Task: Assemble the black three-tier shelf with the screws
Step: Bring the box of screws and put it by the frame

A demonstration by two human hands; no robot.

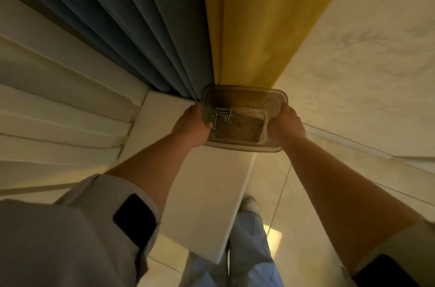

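A clear plastic tub (244,145) is held out in front of me at arm's length. Several silver screws (226,113) lie loose in its bottom, mostly toward the left and far side. My left hand (193,125) grips the tub's left wall, thumb over the rim. My right hand (286,126) grips the right wall the same way. The tub hovers above the far end of a white ledge (207,192). No part of the black shelf is in view.
Blue-grey curtain folds (141,28) and a yellow curtain (256,28) hang straight ahead. White curtain folds (58,103) fill the left. A pale marbled wall (364,63) rises on the right. Tiled floor (294,204) and my feet lie below.
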